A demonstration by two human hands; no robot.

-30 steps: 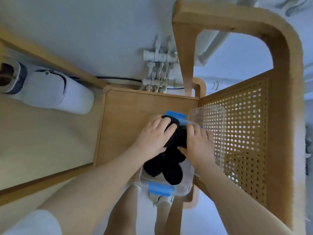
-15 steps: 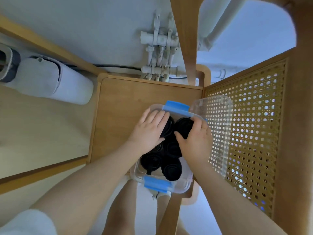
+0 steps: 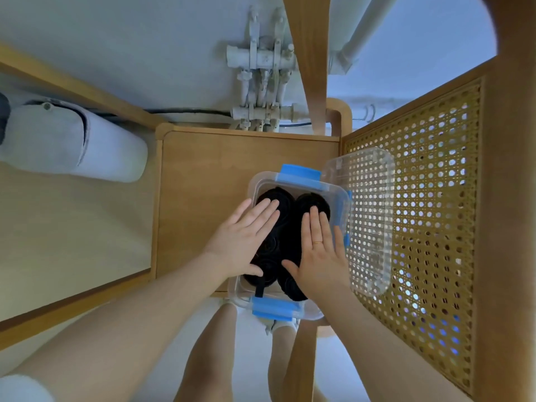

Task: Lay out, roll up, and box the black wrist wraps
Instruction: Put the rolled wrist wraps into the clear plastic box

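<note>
Both hands flat on the rolled black wrist wraps (image 3: 290,227), centre of frame, packed inside the clear box (image 3: 343,207) with blue clips. Left hand (image 3: 246,239) covers the left column of rolls, right hand (image 3: 319,256) the right column. Fingers (image 3: 268,208) straight and spread, gripping nothing, just pressing down.

Why flat palms: the rolls stand at or above the box rim, so I reckon they need squashing level before the lid will seat. Even pressure over both columns should also keep any roll from springing open.

Lid (image 3: 365,216) stands on edge just right of the box, leaning on the perforated cane panel (image 3: 420,198), within reach of my right hand. Box sits at the near edge of the small wooden tabletop (image 3: 203,184), overhanging it a little towards me. One loose strap end pokes out at the lower left of the box, beside the near clip (image 3: 274,310).

Versus half a second ago: fingers were curled, tucking the far rolls into place; now flattened out. A second ago the rolls were heaped and loose; now they sit in two neat columns. View has also tipped down closer to the box.

Judgement: boxing nearly done, lid not yet on.
</note>
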